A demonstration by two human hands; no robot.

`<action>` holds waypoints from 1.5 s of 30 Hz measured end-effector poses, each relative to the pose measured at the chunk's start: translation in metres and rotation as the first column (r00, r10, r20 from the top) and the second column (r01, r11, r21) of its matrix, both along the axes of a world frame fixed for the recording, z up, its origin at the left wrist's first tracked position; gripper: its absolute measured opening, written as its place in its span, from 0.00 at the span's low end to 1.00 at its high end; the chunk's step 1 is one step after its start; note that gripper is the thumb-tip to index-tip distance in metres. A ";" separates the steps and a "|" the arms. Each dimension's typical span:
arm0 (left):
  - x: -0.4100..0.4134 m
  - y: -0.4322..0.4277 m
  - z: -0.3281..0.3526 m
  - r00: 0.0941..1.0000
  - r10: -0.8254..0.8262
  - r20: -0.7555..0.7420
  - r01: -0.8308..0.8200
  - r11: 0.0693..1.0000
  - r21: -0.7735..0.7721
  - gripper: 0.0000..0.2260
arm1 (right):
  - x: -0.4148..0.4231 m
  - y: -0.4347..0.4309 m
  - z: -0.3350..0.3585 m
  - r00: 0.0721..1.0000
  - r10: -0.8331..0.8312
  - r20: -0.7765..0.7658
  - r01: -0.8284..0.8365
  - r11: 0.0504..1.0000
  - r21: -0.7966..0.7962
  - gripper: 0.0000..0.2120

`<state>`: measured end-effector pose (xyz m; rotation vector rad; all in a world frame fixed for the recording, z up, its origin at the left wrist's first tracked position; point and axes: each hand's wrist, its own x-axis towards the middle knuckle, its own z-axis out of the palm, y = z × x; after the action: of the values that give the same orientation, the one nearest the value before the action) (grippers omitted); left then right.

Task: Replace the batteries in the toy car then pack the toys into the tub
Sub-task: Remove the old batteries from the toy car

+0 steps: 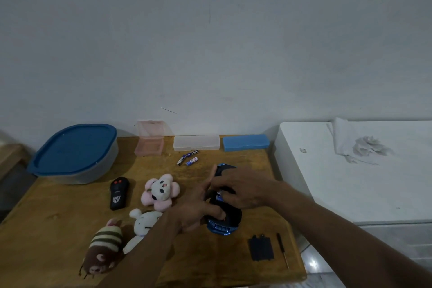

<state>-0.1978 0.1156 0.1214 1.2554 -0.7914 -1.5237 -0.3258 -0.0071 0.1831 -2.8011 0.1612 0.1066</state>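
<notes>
Two bare hands work over a blue-and-black toy car (223,213) lying upside down near the middle of a wooden table (58,222). The left hand (198,208) rests against the car's near side with fingers spread, while the right hand (243,190) curls over the underside, its fingertips pinching a small blue-and-white battery (219,197) at the open compartment. Just beyond the car lie three loose batteries (188,158), and behind them, along the wall, sit an open pink box (149,145), a clear case (196,142) and a blue case (245,142). The grey tub (74,154) stands at the table's far left corner, its blue lid on. To the left of the hands, well apart from the tub, are a black remote (119,193), a pink flower plush (160,192), a white bunny plush (143,224) (partly hidden by the left forearm) and a striped brown plush (104,250). Near the right front edge lie a black battery cover (260,248) and, just beside it, a small screwdriver (282,249). A crumpled cloth (355,145) sits on the white surface (350,189) to the right.
</notes>
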 end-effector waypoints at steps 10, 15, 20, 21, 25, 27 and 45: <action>0.002 0.003 0.009 0.996 0.094 -0.005 -0.094 0.995 -0.038 0.51 | -0.011 0.007 -0.012 0.596 -0.798 0.088 0.347 0.355 0.868 0.02; 0.001 0.001 0.006 0.992 0.122 0.019 -0.120 0.989 -0.085 0.51 | -0.012 0.011 -0.004 0.500 -0.771 -0.395 0.024 -0.444 0.896 0.05; -0.004 -0.003 -0.002 0.967 0.240 0.083 -0.228 0.965 -0.128 0.53 | -0.013 0.022 0.005 0.504 -0.792 -0.345 0.541 -0.022 0.841 0.10; -0.003 -0.004 -0.004 0.958 0.269 0.104 -0.254 0.958 -0.134 0.54 | -0.012 0.024 0.005 0.491 -0.800 -0.345 0.600 0.023 0.800 0.10; -0.005 -0.004 -0.004 0.919 0.345 0.190 -0.319 0.935 -0.156 0.55 | -0.009 0.030 0.010 0.490 -0.805 -0.334 0.716 0.153 0.681 0.05; -0.008 -0.003 -0.003 0.900 0.371 0.228 -0.338 0.926 -0.170 0.55 | -0.006 0.032 0.011 0.484 -0.809 -0.333 0.716 0.148 0.682 0.07; -0.003 0.005 -0.006 0.953 0.294 0.078 -0.277 0.945 -0.176 0.52 | -0.005 0.046 0.008 0.457 -0.866 -0.204 0.587 0.121 0.800 0.09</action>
<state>-0.2010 0.1209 0.1154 1.2729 -0.7470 -1.1452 -0.3310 0.0388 0.1910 -1.4597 1.1375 -0.4347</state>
